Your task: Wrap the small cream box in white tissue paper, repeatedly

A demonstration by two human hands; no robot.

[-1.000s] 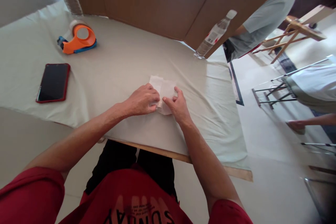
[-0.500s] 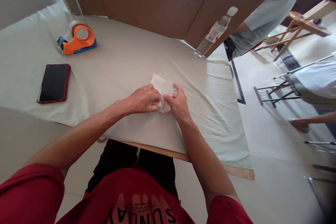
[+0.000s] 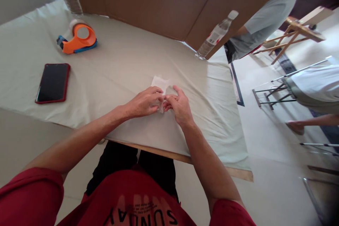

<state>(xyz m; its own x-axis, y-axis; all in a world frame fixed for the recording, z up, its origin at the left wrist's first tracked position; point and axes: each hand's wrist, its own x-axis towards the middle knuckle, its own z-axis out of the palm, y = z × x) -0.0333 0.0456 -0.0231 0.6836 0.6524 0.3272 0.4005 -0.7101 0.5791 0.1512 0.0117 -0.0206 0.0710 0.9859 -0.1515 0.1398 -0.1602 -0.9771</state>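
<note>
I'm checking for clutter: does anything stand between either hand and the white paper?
Nothing visible does: the left hand covers part of the white paper, the right hand is at its edge; the tape dispenser and phone lie farther left.

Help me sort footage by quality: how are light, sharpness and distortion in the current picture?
Head view: soft light, with brighter folds toward the right of the tablecloth; head view: wide-angle stretch toward the edges, probably exaggerating the lean of the right-hand bottle; head view: the white paper, partly hidden by the left hand, looks soft and shows little detail.
</note>
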